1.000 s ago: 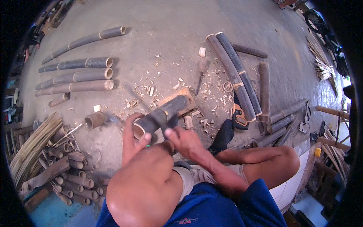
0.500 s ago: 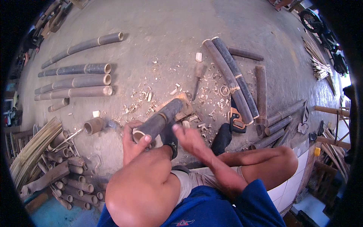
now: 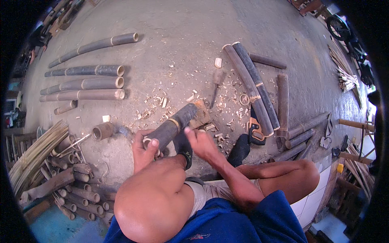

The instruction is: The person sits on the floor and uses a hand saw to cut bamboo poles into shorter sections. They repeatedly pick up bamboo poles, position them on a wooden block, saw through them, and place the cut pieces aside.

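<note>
A dark bamboo tube (image 3: 164,134) slants away from me, its far end resting on a wooden block (image 3: 199,118) on the floor. My left hand (image 3: 144,150) is wrapped round its near end, the thumb across the rim by the pale opening. Beside the tube, just right of its pale scraped node ring, my right hand (image 3: 204,145) is closed with the thumb pointing toward the bamboo. Whatever it grips is hidden by the fingers. Past the block lies a chisel-like tool (image 3: 216,83) with a wooden handle and dark blade.
Pale shavings (image 3: 164,102) litter the floor around the block. Several bamboo lengths (image 3: 85,84) lie at the left, and two long ones (image 3: 253,87) at the right over a handsaw (image 3: 256,131). A short bamboo piece (image 3: 103,131) stands near a stacked bamboo pile (image 3: 83,194).
The tube has shifted slightly in my left hand, its near opening now more covered by the thumb. My right hand has moved a little right. The whole view has shifted slightly.
</note>
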Tool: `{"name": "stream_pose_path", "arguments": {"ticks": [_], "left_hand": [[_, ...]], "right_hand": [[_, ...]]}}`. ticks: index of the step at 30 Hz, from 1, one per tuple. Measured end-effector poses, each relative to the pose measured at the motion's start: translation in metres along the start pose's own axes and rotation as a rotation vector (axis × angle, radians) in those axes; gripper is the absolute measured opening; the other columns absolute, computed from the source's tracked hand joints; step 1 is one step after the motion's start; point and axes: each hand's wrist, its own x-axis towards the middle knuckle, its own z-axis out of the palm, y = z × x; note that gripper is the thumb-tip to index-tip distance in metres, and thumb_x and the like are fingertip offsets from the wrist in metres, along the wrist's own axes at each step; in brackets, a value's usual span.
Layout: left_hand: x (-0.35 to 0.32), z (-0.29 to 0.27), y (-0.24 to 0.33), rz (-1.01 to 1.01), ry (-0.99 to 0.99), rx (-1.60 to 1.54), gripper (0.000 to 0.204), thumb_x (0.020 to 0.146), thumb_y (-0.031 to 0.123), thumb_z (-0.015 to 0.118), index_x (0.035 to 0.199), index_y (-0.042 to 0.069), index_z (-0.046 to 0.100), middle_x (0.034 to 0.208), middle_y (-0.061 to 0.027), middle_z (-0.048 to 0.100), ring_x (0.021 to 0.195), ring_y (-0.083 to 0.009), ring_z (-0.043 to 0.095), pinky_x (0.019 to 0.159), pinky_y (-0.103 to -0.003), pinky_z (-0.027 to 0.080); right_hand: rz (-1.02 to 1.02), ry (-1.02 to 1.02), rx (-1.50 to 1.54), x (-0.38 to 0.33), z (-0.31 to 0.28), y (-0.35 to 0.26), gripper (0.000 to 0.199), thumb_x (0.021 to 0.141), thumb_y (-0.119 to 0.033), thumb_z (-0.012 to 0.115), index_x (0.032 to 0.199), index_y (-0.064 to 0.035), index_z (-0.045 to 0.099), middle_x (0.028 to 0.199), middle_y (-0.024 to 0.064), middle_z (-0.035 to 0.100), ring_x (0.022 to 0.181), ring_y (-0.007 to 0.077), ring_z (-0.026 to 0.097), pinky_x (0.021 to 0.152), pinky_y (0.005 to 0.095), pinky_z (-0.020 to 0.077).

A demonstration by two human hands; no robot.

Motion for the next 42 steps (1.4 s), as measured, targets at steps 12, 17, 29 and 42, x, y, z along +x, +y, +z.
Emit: {"name": "stream_pose_path", "arguments": {"ticks": [12,17,29,42], "left_hand": [[0.004,-0.003,-0.011,0.062,0.055,-0.031,0.055,0.093,0.052,0.068,0.120,0.006,0.057,0.072,-0.0021,0.060,0.054,-0.0094,0.053,0.045,-0.025,0.041],[0.003,-0.006,-0.017,0.045,0.019,-0.068,0.052,0.096,0.051,0.064,0.122,0.006,0.060,0.075,-0.0026,0.062,0.052,-0.0089,0.052,0.044,-0.024,0.040],[0.004,-0.018,-0.022,0.052,0.055,-0.041,0.054,0.099,0.053,0.058,0.122,0.004,0.058,0.085,-0.0076,0.064,0.056,-0.0116,0.056,0.044,-0.025,0.041],[-0.004,-0.016,-0.016,-0.015,0.089,-0.233,0.063,0.087,0.045,0.076,0.130,0.005,0.052,0.093,-0.0110,0.066,0.062,-0.0147,0.062,0.047,-0.027,0.047]], "right_hand": [[-0.055,-0.073,-0.077,0.000,-0.001,-0.014,0.065,0.103,-0.053,0.041,0.096,0.0060,0.067,0.082,0.0340,0.064,0.088,0.0512,0.065,0.076,0.0554,0.0498],[-0.061,-0.090,-0.049,0.001,0.000,-0.017,0.064,0.103,-0.055,0.040,0.099,0.0032,0.066,0.085,0.0328,0.065,0.088,0.0526,0.064,0.078,0.0555,0.0496],[0.026,0.024,0.048,0.009,0.013,-0.004,0.067,0.101,-0.058,0.040,0.100,0.0044,0.065,0.093,0.0337,0.067,0.093,0.0512,0.065,0.082,0.0553,0.0497],[0.005,-0.142,-0.139,0.001,0.008,-0.028,0.064,0.101,-0.056,0.043,0.102,0.0045,0.065,0.090,0.0333,0.066,0.094,0.0518,0.064,0.083,0.0558,0.0490]]}}
